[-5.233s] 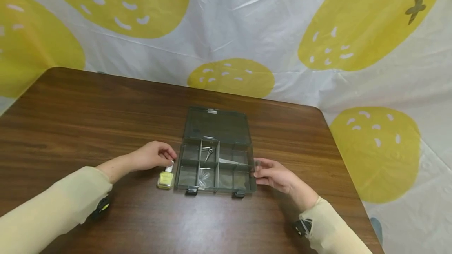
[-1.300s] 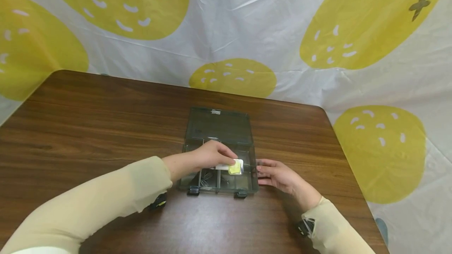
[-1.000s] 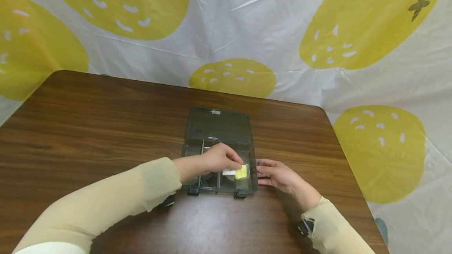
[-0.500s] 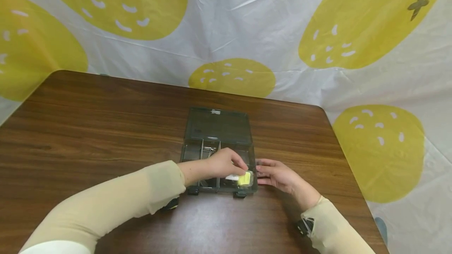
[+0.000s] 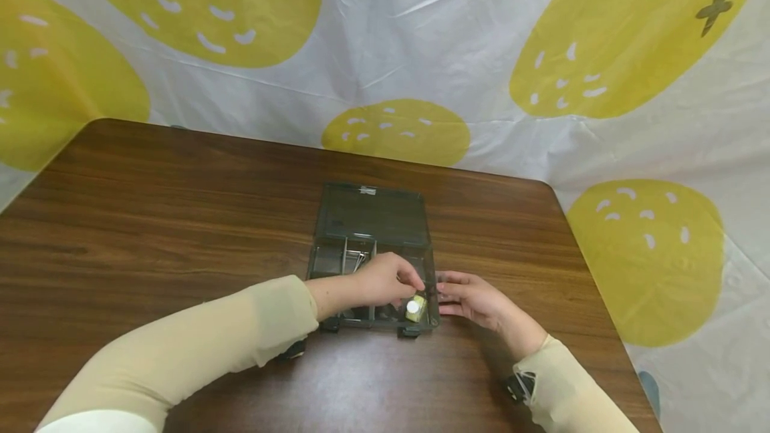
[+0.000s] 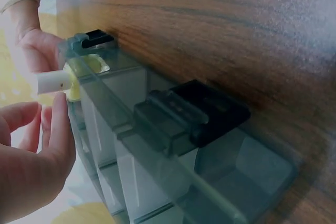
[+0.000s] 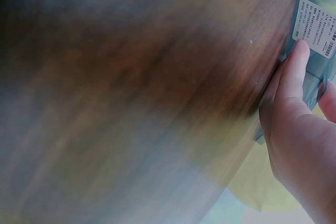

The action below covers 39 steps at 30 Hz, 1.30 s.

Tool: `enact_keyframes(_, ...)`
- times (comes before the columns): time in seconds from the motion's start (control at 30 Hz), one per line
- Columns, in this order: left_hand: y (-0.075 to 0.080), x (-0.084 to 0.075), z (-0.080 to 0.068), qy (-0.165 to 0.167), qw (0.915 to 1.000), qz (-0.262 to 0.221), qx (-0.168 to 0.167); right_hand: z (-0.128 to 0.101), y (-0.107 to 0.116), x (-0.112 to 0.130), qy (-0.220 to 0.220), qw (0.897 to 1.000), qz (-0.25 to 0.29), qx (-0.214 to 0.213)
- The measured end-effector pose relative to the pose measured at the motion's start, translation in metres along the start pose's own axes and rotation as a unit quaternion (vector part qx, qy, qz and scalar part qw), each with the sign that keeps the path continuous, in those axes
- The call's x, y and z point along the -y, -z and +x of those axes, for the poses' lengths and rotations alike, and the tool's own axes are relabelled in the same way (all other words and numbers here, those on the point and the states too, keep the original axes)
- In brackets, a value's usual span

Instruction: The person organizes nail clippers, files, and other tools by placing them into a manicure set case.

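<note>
The left hand (image 5: 385, 279) is over the near right corner of the smoky translucent plastic organiser box (image 5: 327, 260), fingertips curled down and touching the small nail polish bottle (image 5: 415, 308). That bottle stands in the near right compartment, a squat yellow glass body under a white cylindrical cap. In the left wrist view the white cap (image 6: 52, 81) pokes out sideways with a fingertip resting right against it, the other fingers loosely bent beside it; whether they actually pinch it I cannot tell.

The right hand (image 5: 472, 298) lies against the box's right wall, fingers stretched out and pressed flat along the plastic. The right wrist view shows a straight finger (image 7: 293, 74) touching the wall just below a white printed label (image 7: 315, 27).

The box sits towards the middle of the brown wood-grain table (image 5: 150, 212), nearer the near edge, its flat hinged lid (image 5: 373, 212) thrown open towards the far edge. Thin dividers cut the tray into rectangular cells; a far middle cell holds slim metal tweezers (image 5: 357, 260). Two chunky black latches (image 6: 210, 111) hang off the near wall. Both arms wear smooth beige sleeves (image 5: 198, 346). Behind the table hangs a creased white sheet (image 5: 445, 39) with big yellow lemon-like blobs.
</note>
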State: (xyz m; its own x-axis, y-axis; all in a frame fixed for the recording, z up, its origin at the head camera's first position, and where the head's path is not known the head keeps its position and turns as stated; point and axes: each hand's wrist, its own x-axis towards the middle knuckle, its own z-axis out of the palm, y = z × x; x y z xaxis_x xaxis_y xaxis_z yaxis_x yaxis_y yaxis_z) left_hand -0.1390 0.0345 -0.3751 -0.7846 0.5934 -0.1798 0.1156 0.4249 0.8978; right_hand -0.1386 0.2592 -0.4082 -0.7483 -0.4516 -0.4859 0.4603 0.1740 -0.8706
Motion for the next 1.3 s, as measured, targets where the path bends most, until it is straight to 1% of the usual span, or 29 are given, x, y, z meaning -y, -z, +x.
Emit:
enact_keyframes(0.03,0.001,-0.001,0.000,0.007,0.9999,-0.012,0.001,0.000,0.000,0.000,-0.001,1.000,-0.001,-0.001)
enact_keyframes(0.17,0.006,-0.003,-0.002,0.011,0.9992,-0.037,0.001,-0.001,0.000,0.000,-0.008,1.000,-0.001,-0.009)
enact_keyframes(0.27,0.012,-0.004,-0.003,0.008,0.9988,-0.047,0.001,0.000,0.001,-0.001,-0.006,1.000,0.001,-0.008)
enact_keyframes(0.33,0.015,-0.004,-0.003,0.005,0.9991,-0.043,0.001,-0.001,0.001,-0.001,-0.005,1.000,0.001,-0.007)
enact_keyframes(0.43,0.015,-0.007,-0.001,-0.013,0.9999,-0.009,0.006,-0.001,0.003,-0.001,-0.003,1.000,0.001,-0.004)
enact_keyframes(0.47,0.014,-0.009,0.001,-0.024,0.9996,0.008,0.010,-0.002,0.003,0.000,-0.002,1.000,0.001,-0.004)
enact_keyframes(0.53,0.010,-0.013,0.005,-0.057,0.9972,0.043,0.021,-0.003,0.005,0.000,-0.001,1.000,-0.001,-0.003)
enact_keyframes(0.67,-0.001,-0.022,0.014,-0.112,0.9869,0.107,0.045,-0.003,0.006,-0.001,0.004,1.000,0.001,0.004)
enact_keyframes(0.7,-0.004,-0.023,0.016,-0.121,0.9839,0.122,0.049,-0.003,0.006,-0.001,0.008,1.000,0.002,0.009)
enact_keyframes(0.77,-0.007,-0.024,0.018,-0.129,0.9785,0.152,0.052,-0.001,0.004,-0.001,0.012,1.000,0.006,0.013)
enact_keyframes(0.87,-0.007,-0.023,0.017,-0.126,0.9733,0.186,0.045,0.001,0.003,-0.002,0.013,1.000,0.008,0.016)
enact_keyframes(0.97,-0.001,-0.017,0.013,-0.119,0.9724,0.198,0.033,0.002,0.002,-0.002,0.012,1.000,0.001,0.014)
enact_keyframes(1.1,0.007,-0.005,0.006,-0.114,0.9742,0.194,0.023,0.003,0.003,-0.002,0.013,1.000,-0.006,0.007)
enact_keyframes(1.2,0.013,0.001,0.001,-0.099,0.9778,0.182,0.029,0.004,0.004,-0.003,0.010,1.000,-0.004,-0.002)
enact_keyframes(1.3,0.016,0.004,-0.002,-0.091,0.9813,0.165,0.039,0.003,0.005,-0.005,0.011,1.000,-0.006,-0.006)
